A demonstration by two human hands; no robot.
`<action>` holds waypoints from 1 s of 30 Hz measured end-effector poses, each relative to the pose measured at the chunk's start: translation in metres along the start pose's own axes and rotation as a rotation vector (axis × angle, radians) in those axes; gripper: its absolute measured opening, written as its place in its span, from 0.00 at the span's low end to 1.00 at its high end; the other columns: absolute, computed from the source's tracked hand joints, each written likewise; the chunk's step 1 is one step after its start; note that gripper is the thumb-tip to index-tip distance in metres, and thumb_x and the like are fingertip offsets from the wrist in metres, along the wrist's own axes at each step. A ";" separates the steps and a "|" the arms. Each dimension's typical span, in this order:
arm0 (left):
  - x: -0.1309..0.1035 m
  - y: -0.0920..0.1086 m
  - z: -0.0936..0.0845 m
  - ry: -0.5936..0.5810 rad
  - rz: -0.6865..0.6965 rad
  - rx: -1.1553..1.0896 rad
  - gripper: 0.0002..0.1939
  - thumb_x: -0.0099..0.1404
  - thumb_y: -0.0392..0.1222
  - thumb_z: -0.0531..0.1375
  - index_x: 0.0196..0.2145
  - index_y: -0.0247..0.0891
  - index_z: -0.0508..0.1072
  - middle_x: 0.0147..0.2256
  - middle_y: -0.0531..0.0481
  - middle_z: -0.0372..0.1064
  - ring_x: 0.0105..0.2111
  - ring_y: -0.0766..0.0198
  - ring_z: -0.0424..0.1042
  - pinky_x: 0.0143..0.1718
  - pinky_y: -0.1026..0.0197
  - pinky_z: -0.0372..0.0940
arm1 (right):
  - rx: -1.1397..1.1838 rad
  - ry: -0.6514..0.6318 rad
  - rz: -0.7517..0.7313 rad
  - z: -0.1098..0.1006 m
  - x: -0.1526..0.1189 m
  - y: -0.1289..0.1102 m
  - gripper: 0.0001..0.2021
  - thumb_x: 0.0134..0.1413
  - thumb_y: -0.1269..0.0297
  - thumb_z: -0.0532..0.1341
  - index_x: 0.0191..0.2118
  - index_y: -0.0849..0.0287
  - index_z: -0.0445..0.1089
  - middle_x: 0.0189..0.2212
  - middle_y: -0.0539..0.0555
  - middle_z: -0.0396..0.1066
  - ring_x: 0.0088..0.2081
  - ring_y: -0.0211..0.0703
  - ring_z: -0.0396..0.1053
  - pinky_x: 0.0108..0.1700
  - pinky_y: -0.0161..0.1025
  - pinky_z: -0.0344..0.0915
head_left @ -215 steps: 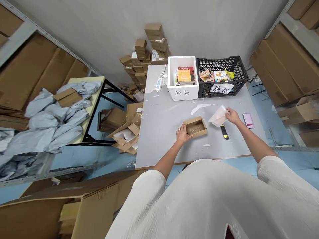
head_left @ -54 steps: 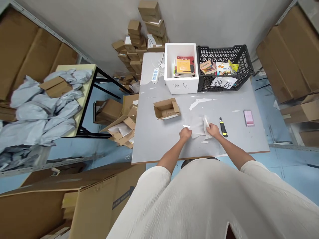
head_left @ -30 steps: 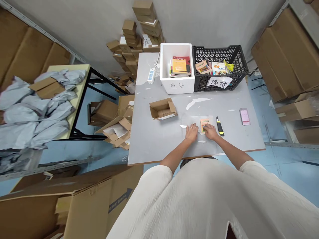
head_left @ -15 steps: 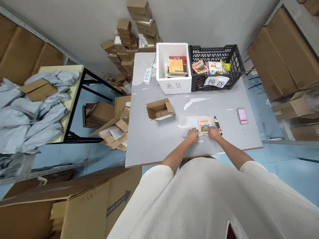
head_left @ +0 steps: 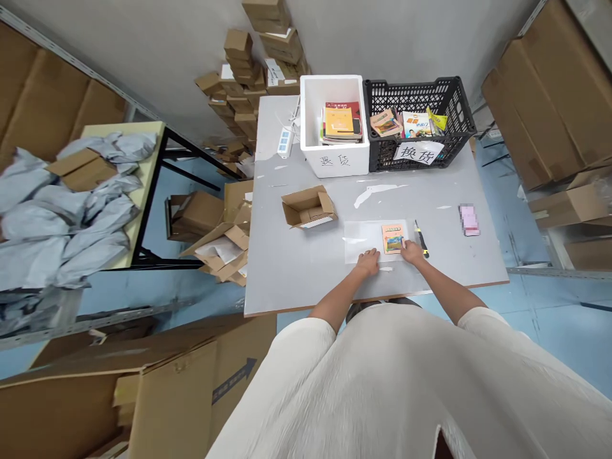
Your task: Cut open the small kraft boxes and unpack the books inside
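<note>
While both arms reach over the grey tabletop (head_left: 296, 268), the left hand (head_left: 368, 261) lies flat, fingers together, on the near edge of a clear flat plastic sleeve (head_left: 368, 239) spread on the table. At the sleeve's right end lies a small orange booklet with a picture cover (head_left: 393, 238), and the right hand (head_left: 412, 252) touches its lower right corner with the fingertips; whether they pinch it cannot be told. Just right of that hand lies a black-and-yellow utility knife (head_left: 421, 237). Further left sits an open brown cardboard box (head_left: 308, 206), well apart from the sleeve. At the far edge stand a white foam box (head_left: 335, 162) and a black plastic crate (head_left: 415, 102), both holding books.
</note>
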State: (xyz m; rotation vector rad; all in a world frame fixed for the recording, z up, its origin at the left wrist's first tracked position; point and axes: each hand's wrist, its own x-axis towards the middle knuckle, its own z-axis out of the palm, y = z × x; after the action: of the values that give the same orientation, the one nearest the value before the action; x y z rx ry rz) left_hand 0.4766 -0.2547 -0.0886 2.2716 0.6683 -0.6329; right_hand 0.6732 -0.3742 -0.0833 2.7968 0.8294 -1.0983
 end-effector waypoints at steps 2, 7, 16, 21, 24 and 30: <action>-0.003 -0.001 0.001 -0.007 -0.005 0.004 0.27 0.70 0.36 0.61 0.65 0.46 0.68 0.76 0.39 0.57 0.74 0.43 0.59 0.72 0.43 0.56 | 0.044 0.015 0.039 0.004 0.003 -0.005 0.21 0.71 0.57 0.57 0.62 0.59 0.74 0.61 0.67 0.76 0.61 0.63 0.74 0.63 0.56 0.64; -0.010 -0.001 0.005 0.042 -0.005 -0.016 0.25 0.72 0.36 0.59 0.65 0.45 0.68 0.75 0.39 0.57 0.73 0.43 0.60 0.72 0.44 0.55 | 0.078 0.111 0.129 0.016 0.010 -0.022 0.26 0.65 0.52 0.64 0.62 0.63 0.72 0.62 0.72 0.73 0.64 0.67 0.70 0.64 0.58 0.62; 0.016 0.017 0.013 0.241 -0.258 -0.068 0.18 0.80 0.46 0.57 0.63 0.39 0.68 0.64 0.34 0.66 0.64 0.45 0.65 0.63 0.48 0.61 | 0.137 0.116 0.287 0.015 0.017 -0.035 0.29 0.58 0.55 0.72 0.60 0.58 0.67 0.62 0.71 0.72 0.66 0.66 0.69 0.66 0.57 0.62; 0.028 0.014 0.016 0.270 -0.261 -0.051 0.14 0.79 0.39 0.58 0.59 0.40 0.71 0.62 0.35 0.67 0.62 0.46 0.66 0.61 0.48 0.61 | 0.165 0.098 0.228 0.010 0.017 -0.025 0.13 0.66 0.65 0.63 0.54 0.56 0.65 0.48 0.61 0.80 0.54 0.56 0.77 0.65 0.53 0.61; 0.027 0.009 0.012 0.238 -0.251 -0.054 0.13 0.79 0.35 0.53 0.54 0.40 0.75 0.58 0.36 0.70 0.61 0.47 0.68 0.60 0.48 0.62 | 0.257 0.119 0.225 0.004 0.017 -0.018 0.10 0.68 0.64 0.62 0.52 0.56 0.66 0.45 0.61 0.80 0.51 0.56 0.78 0.60 0.51 0.65; -0.007 -0.020 -0.007 0.334 -0.341 -0.086 0.15 0.77 0.32 0.53 0.56 0.39 0.71 0.59 0.35 0.70 0.60 0.47 0.70 0.57 0.50 0.64 | 0.324 0.156 0.211 -0.015 0.015 -0.011 0.16 0.69 0.59 0.62 0.58 0.55 0.66 0.52 0.65 0.78 0.53 0.60 0.78 0.56 0.50 0.69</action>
State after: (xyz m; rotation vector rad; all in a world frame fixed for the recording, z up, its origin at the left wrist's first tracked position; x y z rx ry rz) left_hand 0.4609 -0.2387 -0.0894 2.2200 1.2395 -0.3695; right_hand 0.6864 -0.3543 -0.0796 3.1756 0.3758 -1.0758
